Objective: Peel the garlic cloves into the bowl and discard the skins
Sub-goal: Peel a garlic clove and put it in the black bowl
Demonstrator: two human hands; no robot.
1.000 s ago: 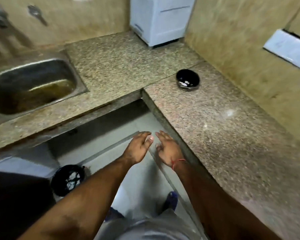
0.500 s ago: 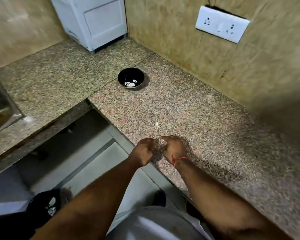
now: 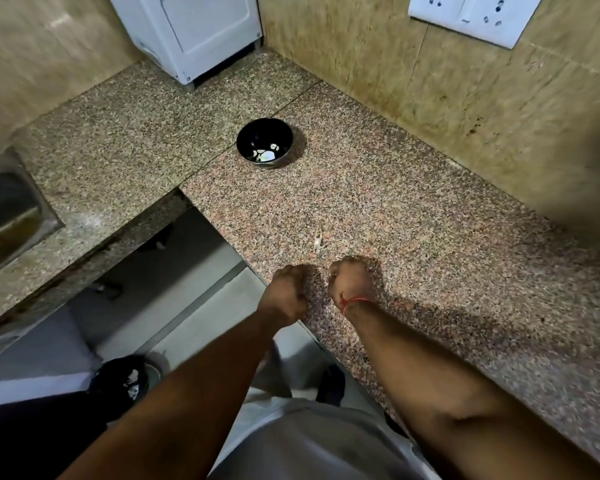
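Granite counter wraps an L-shaped corner here, with a white appliance at the back and a sink off the left edge. Small black bowl sits mid-counter near the seam, a few pale peeled cloves inside. Bin with skins is down on the floor. Both fists are curled at the front edge: left hand and right hand, but honestly can't tell what either grips. One papery skin scrap lies just beyond them. Risk: bowl's well apart, so a slick clove could drop over the edge.
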